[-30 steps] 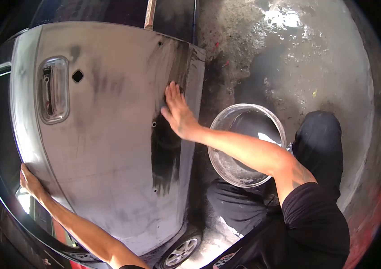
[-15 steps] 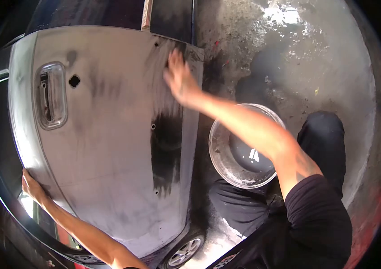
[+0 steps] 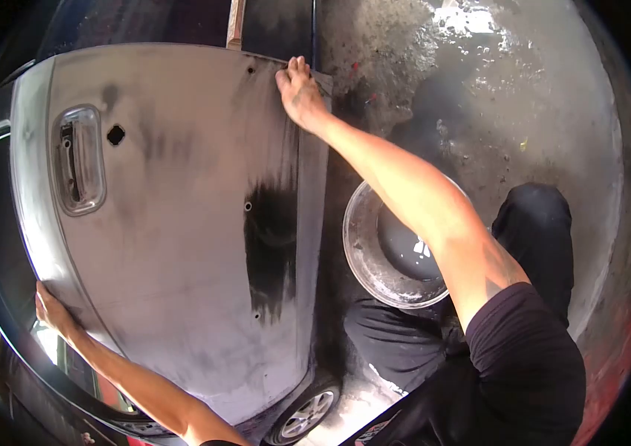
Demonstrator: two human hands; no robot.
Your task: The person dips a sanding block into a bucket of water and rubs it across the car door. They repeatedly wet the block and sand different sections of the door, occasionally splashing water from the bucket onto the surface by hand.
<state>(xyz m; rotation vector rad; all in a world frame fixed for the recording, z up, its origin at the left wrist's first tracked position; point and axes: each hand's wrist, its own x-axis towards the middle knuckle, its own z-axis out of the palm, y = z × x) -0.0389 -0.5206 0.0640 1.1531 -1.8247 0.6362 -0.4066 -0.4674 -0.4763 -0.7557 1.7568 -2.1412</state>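
A grey car door panel (image 3: 174, 245) with a recessed handle (image 3: 79, 160) and a dark patch (image 3: 271, 245) fills the left and middle. My right hand (image 3: 302, 93) lies on the panel near its upper right corner, above the dark patch. Its fingers are bent and close together; whatever may be under the palm is hidden. My left hand (image 3: 51, 306) rests at the panel's left edge, by the window frame, its fingers curled over the edge and mostly out of sight.
A round basin (image 3: 360, 245) of grey liquid stands on the floor under my right forearm, beside my knees. A car wheel (image 3: 308, 416) is at the bottom. Wet concrete floor (image 3: 538, 111) spreads to the right.
My right hand has moved slightly up and right along the panel, toward the corner. The panel appears shifted slightly left in view. My left hand has stayed in place.
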